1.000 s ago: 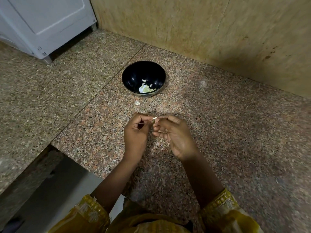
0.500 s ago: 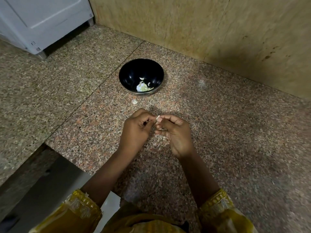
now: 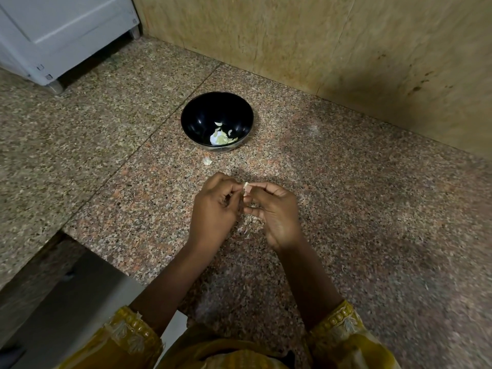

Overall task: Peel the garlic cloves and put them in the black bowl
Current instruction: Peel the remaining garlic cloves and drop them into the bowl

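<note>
Garlic clove (image 3: 246, 188) pinched between left hand (image 3: 216, 209), right hand (image 3: 277, 213) — both curled inward

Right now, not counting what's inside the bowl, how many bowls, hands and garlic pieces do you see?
Black bowl: 1
Hands: 2, left hand and right hand
Garlic clove pinched by both hands: 1
Garlic piece on counter beside bowl: 1
Total: 5
</note>
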